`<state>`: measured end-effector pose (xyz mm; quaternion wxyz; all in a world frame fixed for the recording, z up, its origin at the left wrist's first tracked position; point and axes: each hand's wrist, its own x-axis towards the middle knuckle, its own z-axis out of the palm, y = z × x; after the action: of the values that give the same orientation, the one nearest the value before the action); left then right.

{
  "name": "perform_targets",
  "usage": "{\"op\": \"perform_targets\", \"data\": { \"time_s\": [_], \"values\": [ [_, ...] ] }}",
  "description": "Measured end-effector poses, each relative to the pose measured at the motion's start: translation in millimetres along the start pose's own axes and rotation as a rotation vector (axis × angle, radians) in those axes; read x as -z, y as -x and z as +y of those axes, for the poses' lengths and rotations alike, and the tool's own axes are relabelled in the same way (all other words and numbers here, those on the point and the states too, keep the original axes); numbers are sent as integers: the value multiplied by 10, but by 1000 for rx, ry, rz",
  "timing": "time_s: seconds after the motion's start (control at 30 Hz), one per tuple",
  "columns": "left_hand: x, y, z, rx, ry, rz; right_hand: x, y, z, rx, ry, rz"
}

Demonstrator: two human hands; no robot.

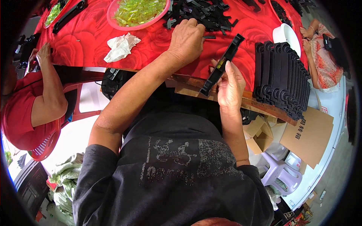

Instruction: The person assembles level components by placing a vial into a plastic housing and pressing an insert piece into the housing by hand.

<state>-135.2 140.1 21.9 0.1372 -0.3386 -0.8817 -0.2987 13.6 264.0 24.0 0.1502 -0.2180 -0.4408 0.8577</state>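
Note:
My right hand grips a black plastic spirit level body held aslant at the table's front edge. A yellow-green vial sits in its middle, beside my thumb. My left hand is closed, knuckles up, at the near side of a heap of small black plastic pieces. Its fingertips are hidden beneath it, so what they pinch cannot be made out. One small black strip shows just beside those fingers. Left of the heap stands a pink bowl full of clear yellow-green vials.
A stack of black level bodies lines the table's right edge, near a white bowl. Crumpled white tissue lies on the red cloth. People sit at left and right. Cardboard and a lilac stool stand below right.

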Motion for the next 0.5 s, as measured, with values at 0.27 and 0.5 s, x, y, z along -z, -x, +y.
{"op": "perform_targets", "data": {
  "time_s": [0.27,0.5],
  "values": [
    [61,43,8,-3,119,21,0,3,4,-3,-4,-12],
    [-65,-38,55,34,58,17,-45,14,1,-2,-1,-3]
  ]
}}
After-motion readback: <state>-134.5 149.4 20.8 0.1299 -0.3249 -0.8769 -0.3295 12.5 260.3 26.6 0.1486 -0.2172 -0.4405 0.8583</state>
